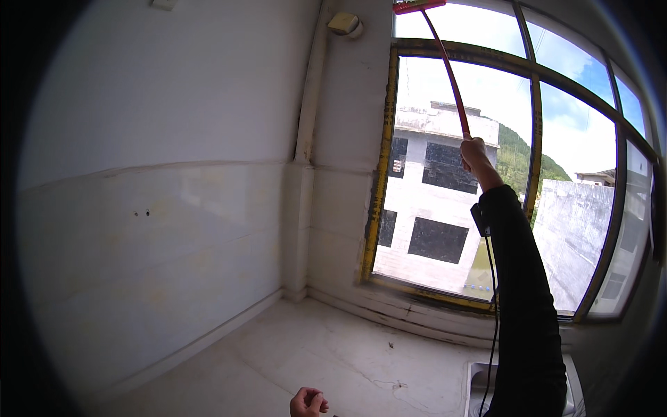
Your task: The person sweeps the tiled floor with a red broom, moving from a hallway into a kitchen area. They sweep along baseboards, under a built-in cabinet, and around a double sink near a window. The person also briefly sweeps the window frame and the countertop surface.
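My right hand (474,154) is raised in front of the window and grips the red handle (454,83) of a long tool. Its wide red head (419,5), perhaps a squeegee or brush, lies against the upper pane at the picture's top edge. A black sleeve covers that arm, and a small dark device with a cable is at the wrist. My left hand (308,402) is low at the bottom edge, over the pale counter (323,344), fingers curled with nothing visible in them. The window frame (535,130) is dark with yellow tape on parts of it.
A metal sink (477,385) is set in the counter at lower right, partly behind my sleeve. The tiled wall (182,234) stands at the left, with a pipe casing (305,120) in the corner. A vent fitting (344,24) sticks out beside the window.
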{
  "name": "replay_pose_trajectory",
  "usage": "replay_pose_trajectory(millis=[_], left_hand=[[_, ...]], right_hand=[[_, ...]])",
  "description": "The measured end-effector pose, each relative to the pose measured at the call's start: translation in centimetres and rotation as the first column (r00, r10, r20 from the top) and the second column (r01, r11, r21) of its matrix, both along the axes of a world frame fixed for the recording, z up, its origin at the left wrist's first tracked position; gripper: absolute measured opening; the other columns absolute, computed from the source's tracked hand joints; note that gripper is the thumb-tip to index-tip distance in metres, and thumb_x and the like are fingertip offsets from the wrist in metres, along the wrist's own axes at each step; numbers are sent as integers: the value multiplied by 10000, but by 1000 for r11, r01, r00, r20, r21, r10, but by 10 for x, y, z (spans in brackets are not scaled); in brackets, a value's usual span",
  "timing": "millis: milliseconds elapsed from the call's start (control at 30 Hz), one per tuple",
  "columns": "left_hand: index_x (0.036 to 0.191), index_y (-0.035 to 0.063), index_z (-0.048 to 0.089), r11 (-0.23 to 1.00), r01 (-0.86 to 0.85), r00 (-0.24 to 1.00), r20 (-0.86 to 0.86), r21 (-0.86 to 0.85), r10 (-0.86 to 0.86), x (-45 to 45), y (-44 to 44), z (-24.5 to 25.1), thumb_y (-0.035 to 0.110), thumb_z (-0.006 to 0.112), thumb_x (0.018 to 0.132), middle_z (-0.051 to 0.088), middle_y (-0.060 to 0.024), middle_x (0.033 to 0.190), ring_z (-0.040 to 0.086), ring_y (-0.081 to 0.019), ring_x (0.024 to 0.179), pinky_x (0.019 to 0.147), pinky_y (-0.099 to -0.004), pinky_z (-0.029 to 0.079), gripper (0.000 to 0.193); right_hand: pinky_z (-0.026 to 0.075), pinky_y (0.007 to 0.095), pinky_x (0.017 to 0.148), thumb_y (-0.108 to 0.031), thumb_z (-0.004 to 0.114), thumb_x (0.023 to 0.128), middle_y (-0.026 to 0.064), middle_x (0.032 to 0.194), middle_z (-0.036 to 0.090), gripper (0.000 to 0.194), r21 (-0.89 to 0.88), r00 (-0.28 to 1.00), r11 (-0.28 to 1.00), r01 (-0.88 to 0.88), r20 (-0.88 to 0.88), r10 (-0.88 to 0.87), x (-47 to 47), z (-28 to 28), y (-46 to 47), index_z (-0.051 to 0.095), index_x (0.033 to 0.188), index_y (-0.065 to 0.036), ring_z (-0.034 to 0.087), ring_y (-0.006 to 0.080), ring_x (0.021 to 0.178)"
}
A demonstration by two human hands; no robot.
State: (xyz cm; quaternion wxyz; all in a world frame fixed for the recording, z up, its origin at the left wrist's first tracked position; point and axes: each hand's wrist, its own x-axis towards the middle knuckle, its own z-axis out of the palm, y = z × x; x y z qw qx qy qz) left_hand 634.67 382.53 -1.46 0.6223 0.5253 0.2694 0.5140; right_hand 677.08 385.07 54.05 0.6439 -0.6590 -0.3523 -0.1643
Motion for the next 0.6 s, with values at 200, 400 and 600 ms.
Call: replay_pose_trajectory(millis=[200,400,600], left_hand=[[884,19,602,742,632,711,549,-224,-440,15,26,-22,84,613,860,577,-16,687,533,-104,607,550,-257,444,69],[902,11,607,989,140,988,-59,-51,-143,27,11,2,126,630,855,603,-20,752,531,-101,695,641,-256,456,127],[914,21,611,969,244,960,-133,-26,-246,29,12,25,150,635,845,616,-37,764,539,-130,716,669,-293,469,148]], right_hand=[[358,342,350,-410,456,968,47,518,501,449,25,946,954,298,126,-299,63,-2,-102,589,876,8,488,169,383],[344,315,362,-387,433,975,2,514,464,387,115,919,918,380,67,-389,80,9,-171,588,901,-39,431,135,368],[286,291,334,-357,428,986,-4,523,401,365,377,996,924,71,-77,-45,36,39,-122,442,767,-65,383,113,378]])
